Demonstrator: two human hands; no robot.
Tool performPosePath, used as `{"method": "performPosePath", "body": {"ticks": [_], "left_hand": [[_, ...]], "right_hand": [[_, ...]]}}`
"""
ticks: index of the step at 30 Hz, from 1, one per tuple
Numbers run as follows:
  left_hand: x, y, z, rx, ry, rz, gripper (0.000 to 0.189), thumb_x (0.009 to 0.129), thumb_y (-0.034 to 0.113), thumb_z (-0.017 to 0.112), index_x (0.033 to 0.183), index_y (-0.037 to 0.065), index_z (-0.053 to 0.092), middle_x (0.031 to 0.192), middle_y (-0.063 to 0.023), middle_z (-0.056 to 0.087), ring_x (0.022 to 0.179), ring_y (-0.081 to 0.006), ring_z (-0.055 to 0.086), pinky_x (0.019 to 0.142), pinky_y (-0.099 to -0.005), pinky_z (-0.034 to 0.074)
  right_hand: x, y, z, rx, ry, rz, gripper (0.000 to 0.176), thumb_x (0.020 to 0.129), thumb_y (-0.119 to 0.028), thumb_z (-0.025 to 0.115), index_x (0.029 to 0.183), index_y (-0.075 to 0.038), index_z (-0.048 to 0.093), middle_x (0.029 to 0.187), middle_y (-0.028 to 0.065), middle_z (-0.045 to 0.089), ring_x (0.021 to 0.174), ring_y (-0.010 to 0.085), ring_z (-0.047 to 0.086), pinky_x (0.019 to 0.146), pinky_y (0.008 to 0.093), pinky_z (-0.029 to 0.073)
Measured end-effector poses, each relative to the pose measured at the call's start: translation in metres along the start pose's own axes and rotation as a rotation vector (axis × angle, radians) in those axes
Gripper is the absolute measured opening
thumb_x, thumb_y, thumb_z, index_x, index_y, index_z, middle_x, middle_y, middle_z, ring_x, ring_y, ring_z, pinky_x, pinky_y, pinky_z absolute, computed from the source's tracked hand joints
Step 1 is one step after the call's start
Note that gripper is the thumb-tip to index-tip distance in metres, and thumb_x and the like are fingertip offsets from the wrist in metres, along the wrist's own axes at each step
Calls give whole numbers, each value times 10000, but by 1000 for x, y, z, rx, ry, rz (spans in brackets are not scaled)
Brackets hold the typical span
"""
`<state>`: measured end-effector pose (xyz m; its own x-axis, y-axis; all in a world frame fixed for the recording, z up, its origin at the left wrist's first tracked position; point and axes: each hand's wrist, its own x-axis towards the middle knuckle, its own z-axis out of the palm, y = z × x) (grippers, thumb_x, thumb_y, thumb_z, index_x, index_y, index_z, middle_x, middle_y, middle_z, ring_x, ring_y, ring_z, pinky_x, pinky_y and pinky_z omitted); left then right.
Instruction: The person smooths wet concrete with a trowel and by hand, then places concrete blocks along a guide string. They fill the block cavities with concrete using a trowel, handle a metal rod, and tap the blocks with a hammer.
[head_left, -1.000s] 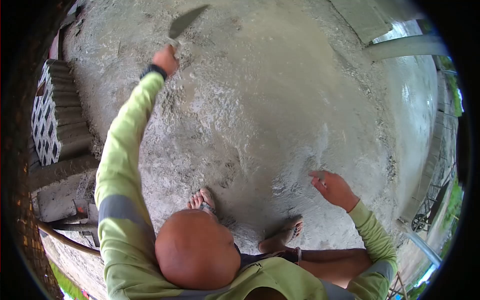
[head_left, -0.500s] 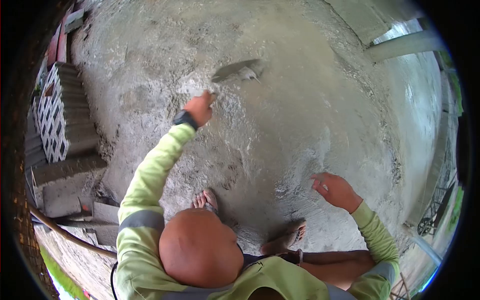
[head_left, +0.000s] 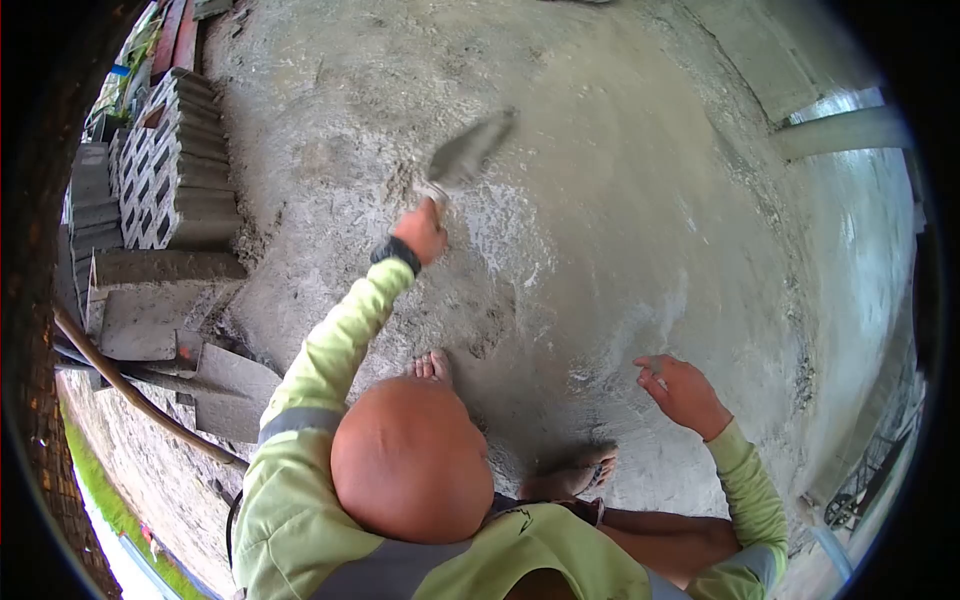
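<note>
My left hand (head_left: 422, 232), with a dark band on its wrist, is closed round the handle of a trowel (head_left: 470, 150). The pointed grey blade lies over the wet, rough cement surface (head_left: 340, 210), its tip toward the upper right. My right hand (head_left: 684, 393) hangs above the smoother wet cement at the right, its fingers loosely bent and apart, holding nothing. Both arms wear light green sleeves with grey bands.
Stacked hollow blocks (head_left: 175, 165) and grey slabs (head_left: 165, 315) stand at the left, near a bent rod (head_left: 140, 400). A round pipe or post (head_left: 845, 133) is at the upper right. My bare knee (head_left: 410, 460) and feet show below.
The trowel blade has turned from nearly level to a steep slant, and its neck and handle now show. My view has shifted, so the blocks appear higher and farther right.
</note>
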<state>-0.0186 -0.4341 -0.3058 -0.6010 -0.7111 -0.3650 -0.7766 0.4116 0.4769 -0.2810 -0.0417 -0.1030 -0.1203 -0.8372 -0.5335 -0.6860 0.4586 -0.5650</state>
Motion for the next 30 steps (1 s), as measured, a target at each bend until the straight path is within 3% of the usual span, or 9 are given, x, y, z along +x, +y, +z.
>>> {"method": "performPosePath", "body": {"ticks": [4, 7, 10, 13, 15, 22, 25, 27, 30], "left_hand": [[-37, -17, -36, 55, 117, -55, 374, 773, 121, 610, 1105, 7, 480, 862, -309, 655, 844, -478, 648, 738, -553, 522], [4, -123, -91, 96, 469, -354, 345, 758, 126, 643, 1058, 5, 525, 860, -273, 676, 810, -431, 675, 673, -509, 544], [40, -259, -47, -53, 421, -502, 259, 756, 135, 675, 955, -3, 584, 904, -247, 690, 873, -396, 687, 733, -490, 551], [-40, -107, -3, -2, 295, -460, 456, 787, 125, 622, 1172, 37, 395, 936, -329, 641, 931, -496, 632, 851, -539, 511], [-73, -32, 10, -19, 214, -459, 409, 794, 119, 596, 1137, 24, 395, 929, -342, 633, 904, -517, 623, 828, -569, 502], [-118, -20, 7, -146, 45, -121, 386, 798, 134, 610, 1108, 15, 413, 807, -341, 620, 779, -553, 584, 709, -587, 488], [-141, -43, -22, -125, 322, -160, 304, 834, 170, 610, 1052, 23, 456, 755, -265, 635, 636, -450, 627, 565, -533, 508], [-164, -49, -64, -714, 345, -649, 263, 881, 179, 569, 1069, 30, 462, 675, -131, 612, 532, -269, 620, 479, -444, 496], [-201, -87, -74, -1029, 554, -721, 196, 922, 138, 508, 1045, 22, 409, 682, -85, 506, 452, -197, 533, 365, -355, 465]], "right_hand": [[0, 0, -7, 28, 49, 28, 262, 927, -157, 615, 1170, -59, 619, 991, 163, 670, 864, 340, 656, 750, 397, 517], [-9, 4, -3, 26, 85, 81, 256, 918, -137, 628, 1162, -59, 626, 981, 160, 674, 863, 336, 661, 745, 388, 518], [-13, 6, 5, 86, 12, 128, 257, 914, -140, 635, 1159, -63, 628, 968, 163, 674, 852, 334, 659, 735, 388, 517], [-8, 5, 13, 88, -44, 79, 259, 917, -150, 631, 1162, -66, 627, 987, 169, 669, 854, 335, 657, 743, 392, 514], [1, -3, 14, 27, -57, 17, 260, 920, -158, 627, 1164, -67, 626, 996, 167, 668, 856, 330, 657, 750, 392, 513], [22, -25, -13, -58, 21, -44, 279, 931, -174, 610, 1191, -72, 615, 1002, 159, 667, 857, 304, 658, 752, 392, 510], [16, -19, -17, -37, 38, 70, 283, 934, -173, 608, 1198, -72, 612, 984, 152, 671, 847, 302, 660, 744, 395, 511], [12, -12, -12, -32, 14, 86, 290, 931, -172, 613, 1202, -67, 609, 976, 149, 672, 843, 299, 661, 741, 395, 512], [11, -5, 1, -27, -54, 71, 310, 924, -169, 627, 1211, -57, 600, 972, 144, 674, 836, 293, 662, 741, 393, 513]]}}
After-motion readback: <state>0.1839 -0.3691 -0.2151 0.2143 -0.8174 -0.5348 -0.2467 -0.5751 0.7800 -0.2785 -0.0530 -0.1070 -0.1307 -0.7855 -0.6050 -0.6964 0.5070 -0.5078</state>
